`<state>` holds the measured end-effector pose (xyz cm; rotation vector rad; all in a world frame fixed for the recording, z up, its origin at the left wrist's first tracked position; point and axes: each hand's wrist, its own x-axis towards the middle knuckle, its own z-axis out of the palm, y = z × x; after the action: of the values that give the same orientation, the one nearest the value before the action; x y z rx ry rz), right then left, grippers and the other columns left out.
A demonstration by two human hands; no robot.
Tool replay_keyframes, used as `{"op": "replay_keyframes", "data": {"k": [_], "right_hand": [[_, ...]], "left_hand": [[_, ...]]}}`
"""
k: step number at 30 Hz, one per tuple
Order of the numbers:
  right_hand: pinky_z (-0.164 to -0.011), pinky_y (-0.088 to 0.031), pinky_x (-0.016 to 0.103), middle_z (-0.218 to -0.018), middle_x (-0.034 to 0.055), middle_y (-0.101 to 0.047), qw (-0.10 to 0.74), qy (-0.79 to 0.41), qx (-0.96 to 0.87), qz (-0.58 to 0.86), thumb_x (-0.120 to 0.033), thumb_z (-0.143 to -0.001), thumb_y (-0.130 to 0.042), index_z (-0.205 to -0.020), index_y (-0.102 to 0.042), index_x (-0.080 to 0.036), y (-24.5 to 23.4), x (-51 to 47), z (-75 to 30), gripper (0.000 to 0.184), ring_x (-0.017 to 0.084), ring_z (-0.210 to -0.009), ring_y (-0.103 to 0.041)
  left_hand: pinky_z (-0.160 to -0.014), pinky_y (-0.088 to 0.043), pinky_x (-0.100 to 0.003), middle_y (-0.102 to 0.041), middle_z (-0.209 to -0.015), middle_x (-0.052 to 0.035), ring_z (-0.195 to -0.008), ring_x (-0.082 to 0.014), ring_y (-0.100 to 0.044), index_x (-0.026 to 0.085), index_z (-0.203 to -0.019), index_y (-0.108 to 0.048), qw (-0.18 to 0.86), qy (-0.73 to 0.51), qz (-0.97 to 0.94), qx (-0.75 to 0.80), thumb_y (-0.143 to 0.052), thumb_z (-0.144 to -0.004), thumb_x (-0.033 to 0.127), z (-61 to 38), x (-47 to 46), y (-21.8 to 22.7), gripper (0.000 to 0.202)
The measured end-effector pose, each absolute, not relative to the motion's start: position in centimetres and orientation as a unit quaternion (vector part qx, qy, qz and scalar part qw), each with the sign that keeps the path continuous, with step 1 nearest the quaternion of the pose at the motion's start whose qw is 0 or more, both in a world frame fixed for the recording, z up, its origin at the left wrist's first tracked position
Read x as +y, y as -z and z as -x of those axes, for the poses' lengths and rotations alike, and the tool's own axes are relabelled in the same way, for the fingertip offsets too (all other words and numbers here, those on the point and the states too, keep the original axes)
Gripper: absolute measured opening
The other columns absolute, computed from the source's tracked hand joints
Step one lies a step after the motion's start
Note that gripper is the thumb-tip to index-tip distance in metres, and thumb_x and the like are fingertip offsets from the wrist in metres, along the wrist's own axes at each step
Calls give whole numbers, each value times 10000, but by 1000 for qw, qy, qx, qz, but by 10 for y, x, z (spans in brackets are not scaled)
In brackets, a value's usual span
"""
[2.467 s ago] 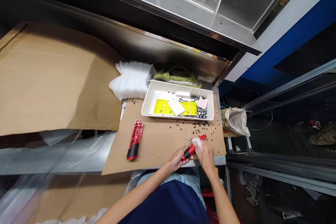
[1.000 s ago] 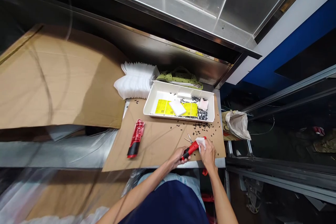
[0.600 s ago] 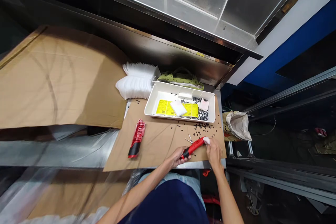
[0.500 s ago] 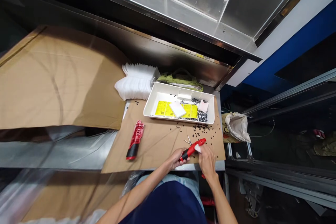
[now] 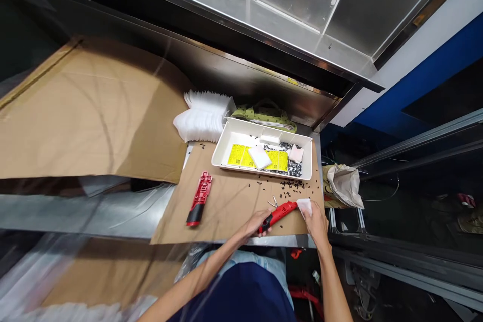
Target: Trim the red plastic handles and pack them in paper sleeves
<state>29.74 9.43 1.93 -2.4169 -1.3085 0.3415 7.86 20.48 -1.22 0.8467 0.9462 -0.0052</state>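
Note:
My left hand (image 5: 257,222) is closed around the black grip end of a red tool (image 5: 278,215) lying low over the cardboard sheet (image 5: 226,201). My right hand (image 5: 316,217) pinches a small white pad (image 5: 305,206) at the tool's far tip. A few small metal pins (image 5: 272,203) lie just beyond the tool, among scattered small black parts (image 5: 292,186).
A white tray (image 5: 230,138) with yellow labels, white pads and dark small parts sits behind. A second red tool (image 5: 199,205) lies to the left. A stack of white foam pads (image 5: 202,118), a large cardboard sheet (image 5: 86,110) and a crumpled bag (image 5: 345,184) surround the spot.
My right hand with the white pad has slid along the red tool, from its middle out to the far tip. My left hand keeps its grip on the handle.

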Motion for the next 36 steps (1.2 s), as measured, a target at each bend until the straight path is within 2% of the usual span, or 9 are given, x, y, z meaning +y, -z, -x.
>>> {"op": "replay_keyframes", "data": {"k": [3,6,9,12,15,18,26,32,36], "right_hand": [[-686,-508,309,-952,94,-756,201,-170,-482,835,-331,-918,-544,-1060,-709,-170,-24,87,-291,270,243,-830,-695],[-643,-499,272,-853,44,-749,198,-223,-524,798,-381,-943,-552,-987,-715,-192,-26,93,-266,253,205,-743,-686],[-707,-486,256,-931,26,-752,175,-241,-571,765,-294,-930,-572,-1016,-724,-221,-26,111,-238,189,194,-831,-690],[-763,-448,252,-1007,28,-738,137,-232,-617,740,-170,-911,-542,-1014,-738,-247,-28,132,-218,234,192,-941,-670],[-739,-408,258,-973,46,-724,88,-213,-650,725,-111,-894,-518,-935,-738,-232,-29,147,-209,254,193,-922,-643],[-738,-388,267,-963,55,-731,40,-198,-675,710,-79,-884,-510,-935,-739,-223,-28,157,-207,275,196,-905,-635],[-757,-388,299,-991,86,-748,-47,-185,-727,660,-148,-936,-510,-958,-729,-202,-27,185,-190,227,221,-914,-648],[-763,-391,297,-985,90,-750,-85,-183,-739,643,-89,-930,-477,-945,-729,-189,-36,184,-196,271,217,-916,-652],[-752,-390,295,-1016,93,-748,-87,-186,-756,622,-136,-962,-478,-997,-733,-196,-39,191,-186,264,224,-959,-651]], "left_hand": [[-401,-278,-198,-603,-545,42,-406,-100,-453,197,-836,-633,778,0,-466,422,-781,-801,486,-40,225,1,327],[-400,-297,-203,-603,-549,20,-421,-106,-475,182,-713,-654,758,32,-514,401,-845,-725,447,-1,247,-6,327],[-393,-315,-205,-621,-582,4,-431,-116,-510,172,-727,-676,746,72,-532,394,-862,-681,486,17,262,-5,367],[-416,-373,-202,-629,-573,11,-471,-139,-561,176,-778,-662,740,106,-536,393,-892,-582,565,13,271,1,493],[-429,-391,-205,-633,-544,15,-486,-147,-576,181,-764,-626,737,138,-535,389,-889,-471,663,4,277,8,622],[-423,-368,-205,-638,-530,12,-458,-125,-540,176,-731,-620,736,160,-534,385,-869,-402,719,0,282,11,682],[-436,-348,-211,-634,-524,21,-452,-108,-512,179,-700,-613,729,156,-537,394,-843,-413,726,0,283,8,659],[-435,-353,-209,-623,-525,32,-460,-110,-524,179,-725,-640,720,137,-543,410,-830,-485,708,2,277,5,611],[-423,-343,-200,-607,-509,39,-452,-107,-526,185,-712,-632,716,129,-547,414,-828,-522,709,2,275,4,590]]}}
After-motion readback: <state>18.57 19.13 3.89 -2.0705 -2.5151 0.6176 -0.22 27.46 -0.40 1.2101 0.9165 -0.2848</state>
